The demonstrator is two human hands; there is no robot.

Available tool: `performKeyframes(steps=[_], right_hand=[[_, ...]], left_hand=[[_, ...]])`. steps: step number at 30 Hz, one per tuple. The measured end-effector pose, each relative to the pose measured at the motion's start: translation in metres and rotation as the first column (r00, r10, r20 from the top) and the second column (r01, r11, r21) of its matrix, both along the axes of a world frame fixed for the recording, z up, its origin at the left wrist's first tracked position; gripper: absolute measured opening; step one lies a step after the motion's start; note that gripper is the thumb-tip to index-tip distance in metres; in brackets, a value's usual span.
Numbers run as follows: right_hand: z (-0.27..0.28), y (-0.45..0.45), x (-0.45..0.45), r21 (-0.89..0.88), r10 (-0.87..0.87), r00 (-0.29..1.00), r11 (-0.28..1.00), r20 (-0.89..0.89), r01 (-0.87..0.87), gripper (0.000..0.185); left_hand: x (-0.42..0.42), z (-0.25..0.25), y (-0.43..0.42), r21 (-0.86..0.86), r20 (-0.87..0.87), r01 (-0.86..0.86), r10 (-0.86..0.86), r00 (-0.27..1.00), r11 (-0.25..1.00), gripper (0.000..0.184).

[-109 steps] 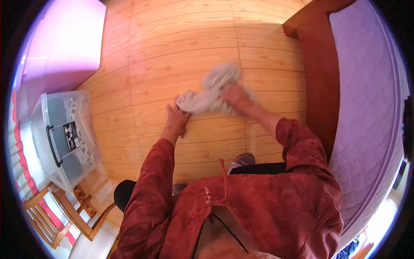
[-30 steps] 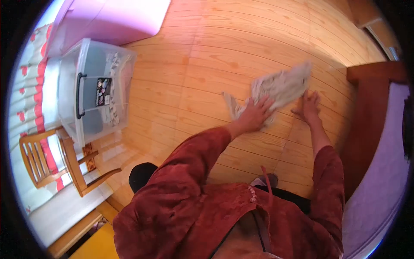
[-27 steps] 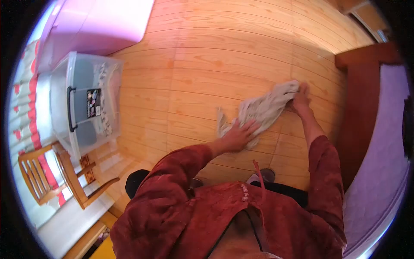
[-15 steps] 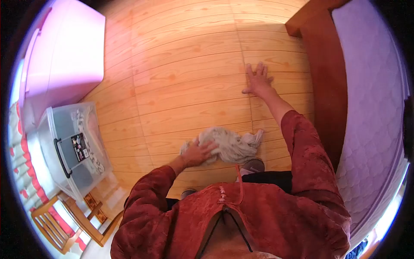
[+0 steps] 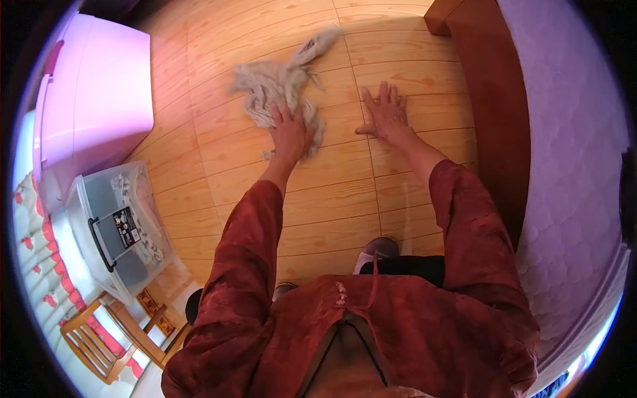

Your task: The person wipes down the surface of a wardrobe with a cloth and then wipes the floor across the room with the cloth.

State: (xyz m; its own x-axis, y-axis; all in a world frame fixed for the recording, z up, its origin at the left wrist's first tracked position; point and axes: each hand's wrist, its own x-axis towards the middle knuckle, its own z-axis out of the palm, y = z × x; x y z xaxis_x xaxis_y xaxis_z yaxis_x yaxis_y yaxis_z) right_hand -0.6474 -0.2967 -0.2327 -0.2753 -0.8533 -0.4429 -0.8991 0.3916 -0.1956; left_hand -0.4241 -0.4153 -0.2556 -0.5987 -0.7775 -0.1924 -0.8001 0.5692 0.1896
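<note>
The rumpled cloth point(image 5: 265, 86) on the floor point(image 5: 259, 215) could be bunched or slipped past, as it is only pressed from above by the left hand point(image 5: 290, 134), fingers slightly parted, while the right hand's point(image 5: 388, 121) fingers are splayed well off it.

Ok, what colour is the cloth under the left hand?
The cloth is greyish beige, best seen in the head view.

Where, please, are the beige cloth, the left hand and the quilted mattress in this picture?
Beige cloth point(image 5: 271, 84), head view: its crumpled middle.
Left hand point(image 5: 290, 134), head view: back of the hand.
Quilted mattress point(image 5: 574, 166), head view: its broad surface.
</note>
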Motion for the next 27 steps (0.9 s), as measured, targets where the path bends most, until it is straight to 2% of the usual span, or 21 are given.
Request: performKeyframes(steps=[1,3,5,7,11,20,25,27], right_hand=[[-0.007,0.005,-0.002,-0.051,0.028,0.999,0.998,-0.016,-0.028,0.097],[-0.026,0.022,-0.009,-0.193,0.081,0.996,0.977,-0.045,-0.089,0.094],[-0.048,0.037,-0.018,-0.372,0.14,0.987,0.915,-0.077,-0.158,0.091],[-0.05,0.044,-0.025,-0.42,0.184,0.981,0.887,-0.058,-0.191,0.091],[-0.054,0.044,-0.027,-0.489,0.194,0.979,0.849,-0.065,-0.201,0.089],[-0.049,0.041,-0.028,-0.457,0.176,0.984,0.875,-0.009,-0.161,0.086],[-0.054,0.044,-0.027,-0.459,0.157,0.987,0.879,0.02,-0.13,0.085],[-0.053,0.043,-0.028,-0.463,0.157,0.987,0.877,0.026,-0.127,0.084]], left_hand=[[0.012,-0.001,0.008,-0.022,0.041,0.135,-0.134,0.99,0.991,0.072],[0.031,0.002,0.035,0.007,0.076,0.268,-0.268,0.96,0.963,0.076],[0.045,0.013,0.069,0.075,0.14,0.346,-0.354,0.925,0.935,0.076],[0.05,0.029,0.1,0.228,0.246,0.374,-0.425,0.871,0.899,0.083],[0.045,0.044,0.116,0.37,0.247,0.354,-0.459,0.853,0.859,0.099],[0.035,0.041,0.114,0.431,0.338,0.291,-0.452,0.825,0.854,0.102],[0.031,0.042,0.116,0.401,0.407,0.308,-0.469,0.784,0.863,0.104],[0.044,0.02,0.122,0.268,0.408,0.38,-0.461,0.788,0.885,0.102]])
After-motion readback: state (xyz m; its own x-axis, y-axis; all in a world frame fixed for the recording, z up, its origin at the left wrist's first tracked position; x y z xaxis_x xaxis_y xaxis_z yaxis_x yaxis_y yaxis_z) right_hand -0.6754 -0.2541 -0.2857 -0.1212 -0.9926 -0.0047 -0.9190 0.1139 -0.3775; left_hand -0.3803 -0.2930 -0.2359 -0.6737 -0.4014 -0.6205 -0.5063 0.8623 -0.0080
